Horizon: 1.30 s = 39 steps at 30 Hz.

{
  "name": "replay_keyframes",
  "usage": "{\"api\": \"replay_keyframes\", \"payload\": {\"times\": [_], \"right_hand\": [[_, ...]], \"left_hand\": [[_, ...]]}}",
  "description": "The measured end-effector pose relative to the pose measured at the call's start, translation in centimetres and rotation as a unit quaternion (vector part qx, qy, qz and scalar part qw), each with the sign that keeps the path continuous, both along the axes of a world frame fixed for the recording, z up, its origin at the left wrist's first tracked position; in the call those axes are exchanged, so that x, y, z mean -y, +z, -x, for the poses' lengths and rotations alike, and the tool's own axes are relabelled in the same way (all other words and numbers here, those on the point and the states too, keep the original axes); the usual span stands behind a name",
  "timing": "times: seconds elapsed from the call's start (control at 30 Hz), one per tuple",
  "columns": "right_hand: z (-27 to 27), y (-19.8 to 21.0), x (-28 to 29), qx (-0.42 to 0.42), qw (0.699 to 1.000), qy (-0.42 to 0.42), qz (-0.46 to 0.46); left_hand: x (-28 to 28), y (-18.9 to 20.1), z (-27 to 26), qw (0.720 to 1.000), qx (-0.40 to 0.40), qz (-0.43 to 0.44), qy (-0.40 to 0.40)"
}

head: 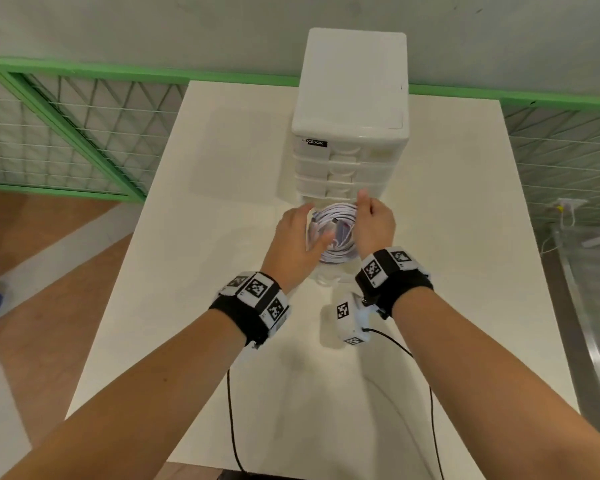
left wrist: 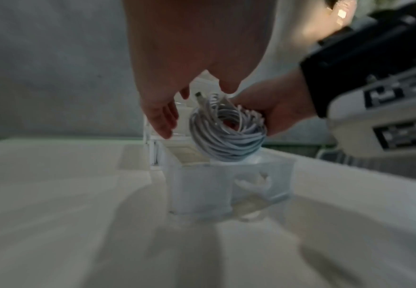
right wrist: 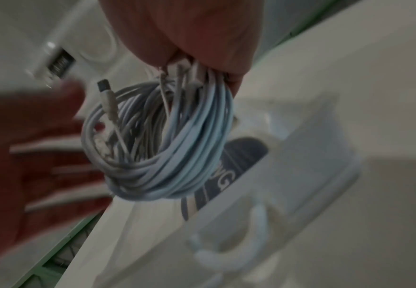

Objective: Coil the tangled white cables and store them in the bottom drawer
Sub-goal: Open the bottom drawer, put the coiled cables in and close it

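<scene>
1. The coiled white cables (head: 336, 233) hung as one round bundle just above the open bottom drawer (left wrist: 229, 187), a plug end (right wrist: 103, 85) sticking up out of the loops.
2. The right hand (head: 374, 223) had the bundle by its top; the grip was closed, with fingers (right wrist: 202, 48) and thumb pinched round the gathered strands.
3. The left hand (head: 291, 240) stood beside the coil on its left, its grip spread wide with fingers (left wrist: 160, 117) straight. I could not tell whether the palm touched the loops.
4. The bottom drawer was pulled out toward the person, translucent, with something pale lying inside near its front wall, too blurred to name.
5. Above it rose the white drawer unit (head: 350, 109), its upper drawers closed and a small dark label (head: 315, 143) on the top left of its front.
6. The unit stood on the white counter (head: 222, 188), toward the far edge.
7. Both wrists wore black bands carrying white blocks printed with black-and-white square markers (head: 257, 289).
8. Green mesh fencing (head: 66, 133) ran behind the counter.
</scene>
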State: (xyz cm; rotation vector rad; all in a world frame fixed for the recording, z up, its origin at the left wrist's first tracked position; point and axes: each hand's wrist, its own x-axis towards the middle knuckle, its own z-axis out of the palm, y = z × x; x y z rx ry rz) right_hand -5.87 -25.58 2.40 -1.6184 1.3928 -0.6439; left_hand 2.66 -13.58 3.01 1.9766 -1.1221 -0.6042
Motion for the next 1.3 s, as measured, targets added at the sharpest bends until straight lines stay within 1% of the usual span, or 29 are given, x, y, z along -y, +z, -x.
{"api": "replay_keyframes", "payload": {"times": [0.03,0.07,0.13,0.2,0.27,0.37,0.47,0.57,0.67,0.73,0.8,0.87,1.0,1.1,1.13,1.17,1.23,1.3], "right_hand": [[-0.7,-0.5,0.0,-0.008,1.0,0.001,-0.016],[-1.3,-1.0,0.1,-0.017,0.999,0.003,-0.03],[-2.2,-1.7,0.3,-0.044,0.998,0.012,-0.051],[-2.7,-2.0,0.7,-0.069,0.995,0.024,-0.067],[-2.7,-2.1,1.1,-0.097,0.991,0.043,-0.077],[-2.6,-2.3,1.5,-0.126,0.988,0.052,-0.077],[-2.2,-2.4,1.6,-0.109,0.99,0.067,-0.064],[-1.2,-1.9,1.3,-0.131,0.982,0.137,-0.018],[0.4,-1.7,1.0,-0.17,0.964,0.196,0.057],[1.2,-2.0,0.7,-0.18,0.952,0.228,0.101],[2.0,-2.6,0.5,-0.2,0.932,0.262,0.147],[2.9,-3.0,-0.1,-0.217,0.915,0.289,0.179],[4.8,-3.4,-1.9,-0.222,0.892,0.338,0.199],[5.8,-4.0,-2.5,-0.27,0.863,0.389,0.175],[6.0,-4.3,-2.5,-0.293,0.85,0.399,0.183],[6.1,-4.7,-2.5,-0.316,0.834,0.405,0.199],[6.0,-5.1,-2.5,-0.353,0.806,0.414,0.234],[5.8,-5.4,-2.6,-0.371,0.791,0.412,0.26]], "left_hand": [[0.3,-0.3,-0.2,0.997,0.066,-0.013,-0.037],[0.6,-0.7,-0.3,0.987,0.137,-0.035,-0.073],[1.0,-1.4,-0.5,0.954,0.249,-0.106,-0.128],[1.4,-2.2,-0.6,0.921,0.303,-0.184,-0.159],[2.0,-2.9,-0.6,0.904,0.317,-0.226,-0.174],[3.0,-3.5,-0.3,0.909,0.292,-0.233,-0.186],[3.7,-3.8,-0.2,0.909,0.278,-0.241,-0.197],[4.4,-3.9,0.0,0.904,0.264,-0.262,-0.212],[5.0,-3.8,0.3,0.917,0.232,-0.255,-0.202],[5.0,-3.8,0.2,0.932,0.201,-0.238,-0.185],[5.0,-3.7,0.0,0.946,0.164,-0.221,-0.171],[4.9,-3.5,-0.1,0.954,0.144,-0.204,-0.169],[4.4,-2.9,-1.3,0.971,0.062,-0.163,-0.162],[3.6,-2.4,-2.5,0.973,0.045,-0.132,-0.181],[3.2,-2.0,-2.7,0.978,0.048,-0.103,-0.172],[3.0,-1.4,-3.0,0.985,0.057,-0.065,-0.147],[3.0,0.2,-3.8,0.997,0.056,0.008,-0.051],[3.9,2.1,-4.7,0.997,0.018,0.059,0.045]]}}
